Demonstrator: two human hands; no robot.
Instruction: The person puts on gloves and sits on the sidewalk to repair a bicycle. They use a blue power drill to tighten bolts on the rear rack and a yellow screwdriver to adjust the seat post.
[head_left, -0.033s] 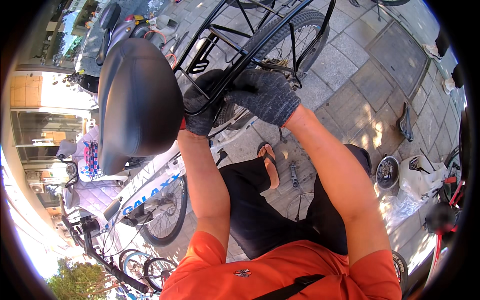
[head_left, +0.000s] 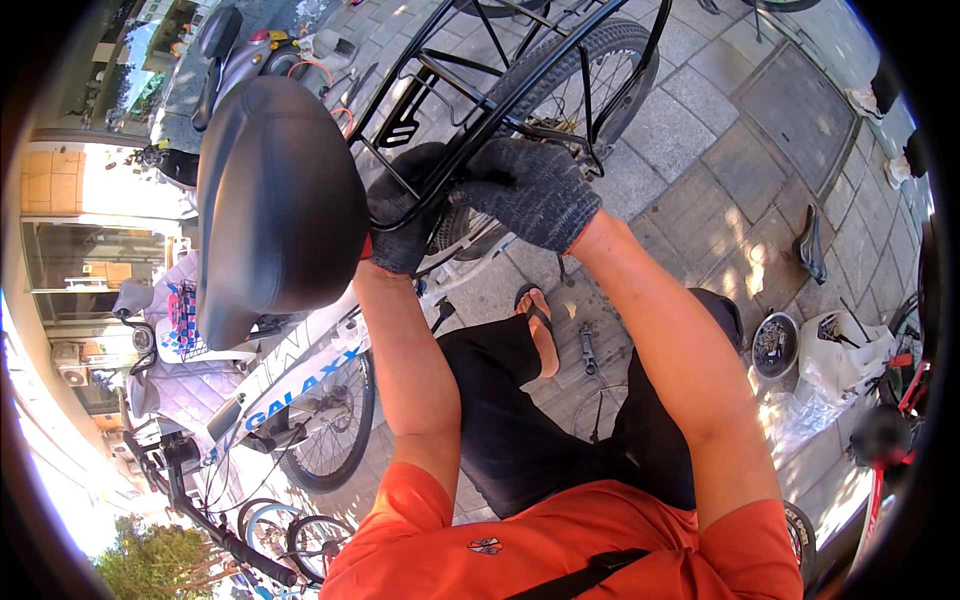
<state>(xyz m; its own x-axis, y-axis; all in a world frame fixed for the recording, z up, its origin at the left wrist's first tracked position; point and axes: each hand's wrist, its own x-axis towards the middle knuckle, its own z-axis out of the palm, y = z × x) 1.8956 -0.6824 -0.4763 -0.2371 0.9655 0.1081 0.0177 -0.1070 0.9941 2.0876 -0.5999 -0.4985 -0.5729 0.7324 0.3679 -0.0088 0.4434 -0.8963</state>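
Both my hands wear dark grey knit gloves and meet at the front end of a black rear rack point(head_left: 540, 76), just behind a wide black bicycle saddle point(head_left: 280, 200). My left hand point(head_left: 400, 225) is closed around the rack's front end, with tubes crossing over it and its fingertips partly hidden. From the other side, my right hand point(head_left: 535, 195) is closed, its bent fingers pressed close to the rack's side tube. Whatever sits between those fingers is hidden. The rack stands over the rear wheel point(head_left: 638, 80) of a white bicycle point(head_left: 300, 385) with blue lettering.
On the paving by my foot lies a wrench-like metal tool point(head_left: 588, 350). To the right are a loose black saddle point(head_left: 810, 245), a metal bowl point(head_left: 775, 345) of small parts and a white bag point(head_left: 845, 350). A parked scooter point(head_left: 190, 375) and more bicycles stand left.
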